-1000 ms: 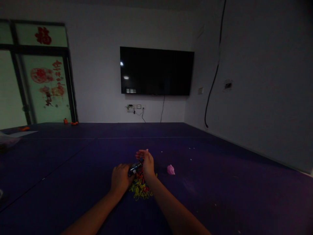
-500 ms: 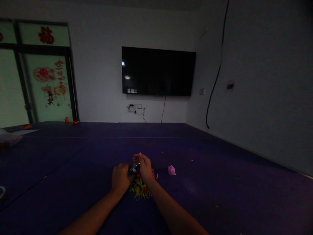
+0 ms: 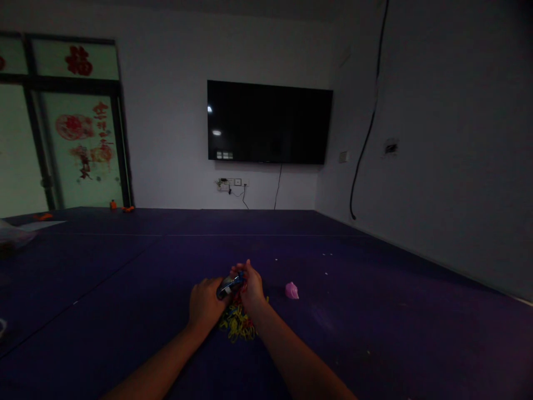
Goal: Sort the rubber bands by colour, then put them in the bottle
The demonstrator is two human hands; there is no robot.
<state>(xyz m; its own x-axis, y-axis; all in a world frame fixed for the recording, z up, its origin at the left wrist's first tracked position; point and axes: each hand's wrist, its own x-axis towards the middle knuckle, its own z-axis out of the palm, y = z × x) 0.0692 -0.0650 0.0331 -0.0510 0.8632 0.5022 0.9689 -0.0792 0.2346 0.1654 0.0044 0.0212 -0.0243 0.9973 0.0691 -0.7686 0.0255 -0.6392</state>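
A dark, shiny object with a pale patch [image 3: 229, 285] is held in my left hand [image 3: 205, 303], whose fingers wrap round its near end. My right hand [image 3: 252, 289] is at the object's far end, fingers partly spread and thumb up; whether it touches the object is unclear. Below and between the hands lies a tangled heap of yellow, red and blue loops [image 3: 238, 325] on the purple surface [image 3: 175, 266]. A small pink object [image 3: 292, 290] sits to the right of my right hand.
At the far left are a clear plastic bag [image 3: 14, 234], a white sheet [image 3: 44, 225] and small orange items [image 3: 128, 209]. A white ring [image 3: 2, 326] shows at the left edge. A black cable [image 3: 361, 155] hangs along the right wall.
My right hand has moved slightly right and its fingers have opened, baring more of the dark object. My left hand has stayed nearly still.
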